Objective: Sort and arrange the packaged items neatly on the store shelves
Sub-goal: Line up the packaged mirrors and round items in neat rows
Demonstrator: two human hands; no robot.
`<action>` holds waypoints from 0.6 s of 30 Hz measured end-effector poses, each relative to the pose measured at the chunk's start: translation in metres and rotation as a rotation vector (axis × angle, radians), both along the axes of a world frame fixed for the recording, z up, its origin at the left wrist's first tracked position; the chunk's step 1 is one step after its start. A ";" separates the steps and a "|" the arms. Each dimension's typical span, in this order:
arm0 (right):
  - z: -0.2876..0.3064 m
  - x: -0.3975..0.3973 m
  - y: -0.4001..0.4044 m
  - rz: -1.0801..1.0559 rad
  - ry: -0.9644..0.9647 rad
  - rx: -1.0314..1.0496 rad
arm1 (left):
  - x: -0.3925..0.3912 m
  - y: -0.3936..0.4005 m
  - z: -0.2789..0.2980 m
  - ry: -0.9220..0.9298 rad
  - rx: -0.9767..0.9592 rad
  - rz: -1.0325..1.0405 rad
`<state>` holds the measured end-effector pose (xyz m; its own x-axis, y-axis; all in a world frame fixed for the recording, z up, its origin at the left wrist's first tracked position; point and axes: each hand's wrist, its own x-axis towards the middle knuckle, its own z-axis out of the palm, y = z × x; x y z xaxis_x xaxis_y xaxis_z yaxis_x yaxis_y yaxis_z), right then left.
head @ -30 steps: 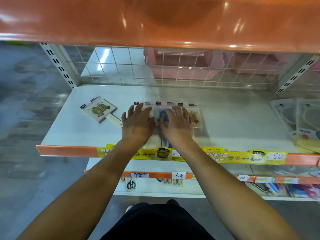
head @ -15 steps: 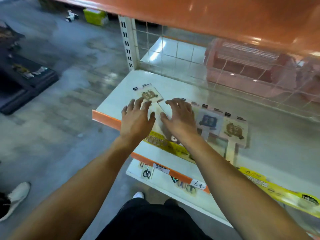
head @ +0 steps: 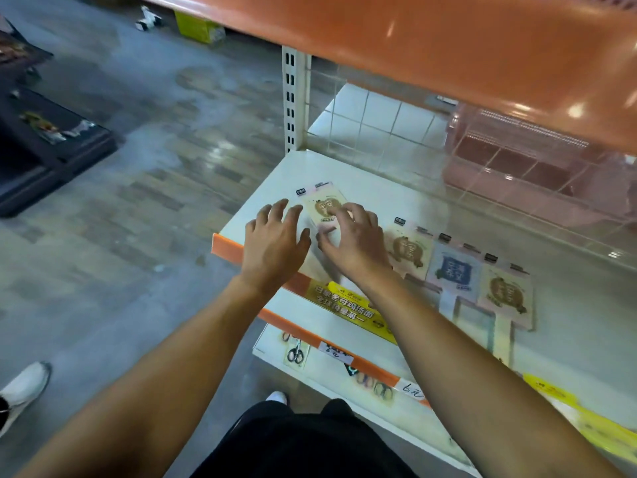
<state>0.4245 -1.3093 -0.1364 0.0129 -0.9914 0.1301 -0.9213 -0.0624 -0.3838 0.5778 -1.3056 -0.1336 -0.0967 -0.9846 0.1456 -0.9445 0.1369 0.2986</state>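
White shelf (head: 362, 188), left end: a stray pink pack (head: 322, 203) lies flat, apart from the row of 3 packs (head: 455, 270) further right. In the last second both hands left that row for the stray. Right hand (head: 351, 243): fingers spread on the pack, not curled round it. Left hand (head: 274, 241): open, fingers straight, just beside it. Likely next: slide the stray over to join the row.
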 end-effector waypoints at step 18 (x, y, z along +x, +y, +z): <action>-0.014 0.017 -0.040 -0.040 0.018 0.074 | 0.018 -0.043 -0.008 -0.008 0.065 -0.107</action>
